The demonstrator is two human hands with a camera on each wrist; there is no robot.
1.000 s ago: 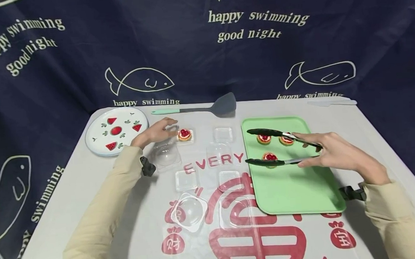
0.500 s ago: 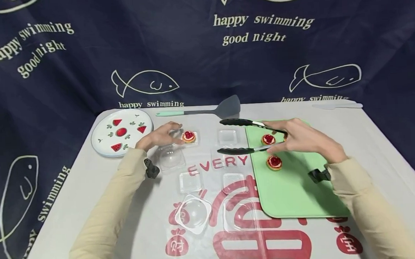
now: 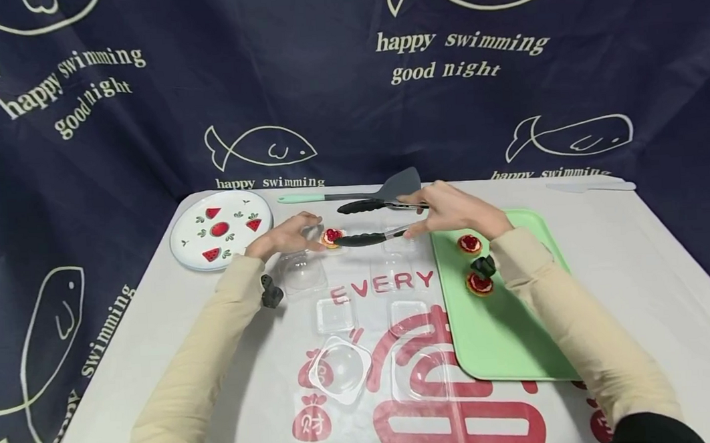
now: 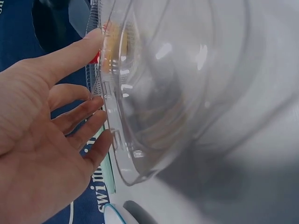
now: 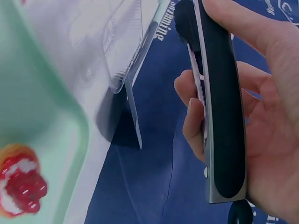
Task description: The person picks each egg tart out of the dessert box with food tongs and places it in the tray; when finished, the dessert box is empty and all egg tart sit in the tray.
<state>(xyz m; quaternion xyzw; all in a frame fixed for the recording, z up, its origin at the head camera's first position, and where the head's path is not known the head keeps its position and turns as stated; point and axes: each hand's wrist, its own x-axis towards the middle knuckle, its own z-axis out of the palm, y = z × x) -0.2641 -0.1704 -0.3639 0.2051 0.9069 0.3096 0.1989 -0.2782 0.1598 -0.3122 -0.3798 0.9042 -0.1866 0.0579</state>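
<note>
My left hand [image 3: 289, 235] is beside a small clear plastic box base with a red-topped tart [image 3: 332, 236] in it. Its thumb and fingers are spread loosely at the box's left edge; whether they touch it is unclear. A clear domed lid [image 4: 163, 88] stands in front of that hand in the left wrist view. My right hand [image 3: 447, 208] grips black-tipped tongs [image 3: 365, 240], their arms apart and their tips above and near the tart. The tongs' handle [image 5: 226, 102] lies between thumb and fingers in the right wrist view. Nothing shows between the tips.
Two tarts [image 3: 469, 244] lie on the green tray [image 3: 506, 347] at right, under my right forearm. Several clear boxes and lids [image 3: 341, 369] stand mid-table. A watermelon-patterned plate [image 3: 181, 247], a grey spatula [image 3: 402, 184] and a white knife [image 3: 591, 187] lie towards the back.
My right hand has carried the tongs left from over the tray to beside the boxed tart. The left hand has stayed at the box, its fingers slightly closer to the tart.
</note>
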